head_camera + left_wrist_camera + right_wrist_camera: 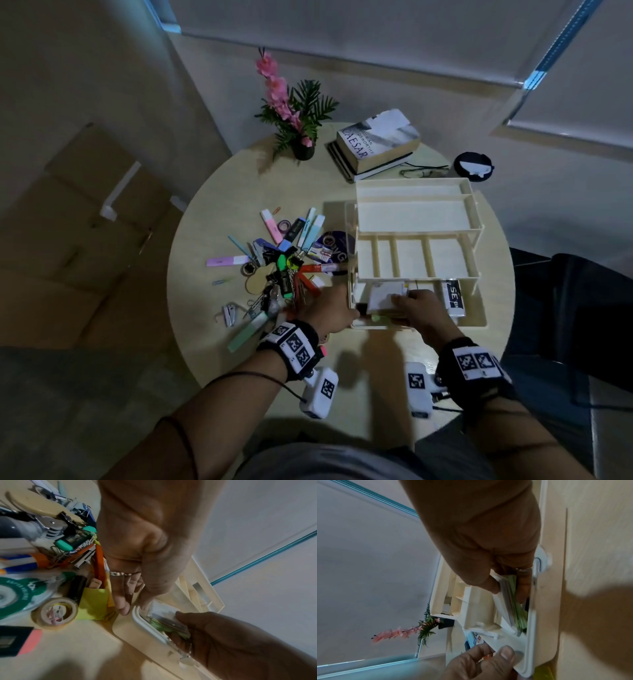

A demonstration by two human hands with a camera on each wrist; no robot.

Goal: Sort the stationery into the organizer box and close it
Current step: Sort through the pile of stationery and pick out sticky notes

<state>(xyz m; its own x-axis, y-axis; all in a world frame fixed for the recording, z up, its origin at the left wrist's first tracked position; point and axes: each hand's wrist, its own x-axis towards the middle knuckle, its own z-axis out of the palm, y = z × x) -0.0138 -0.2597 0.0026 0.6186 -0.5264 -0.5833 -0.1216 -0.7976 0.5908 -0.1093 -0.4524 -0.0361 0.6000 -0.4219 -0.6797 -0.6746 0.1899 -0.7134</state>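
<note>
The cream organizer box (411, 216) stands open on the round table, its tiers fanned out and upper trays bare. My right hand (418, 305) is in the bottom tier and pinches a stack of white and green sticky notes (513, 609) between thumb and fingers (522, 595). My left hand (329, 308) grips the box's front left corner; in the left wrist view its thumb sits inside the rim (137, 616) and its fingers outside. The loose stationery pile (281, 260) of highlighters, clips, tape and markers lies left of the box.
A black-and-white packet (454, 296) lies in the bottom tier's right end. Behind the box are stacked books (376, 144), glasses (424, 170), a flower pot (303, 147) and a black round object (474, 166). A tape roll (56, 611) and yellow notes (93, 605) lie beside my left hand.
</note>
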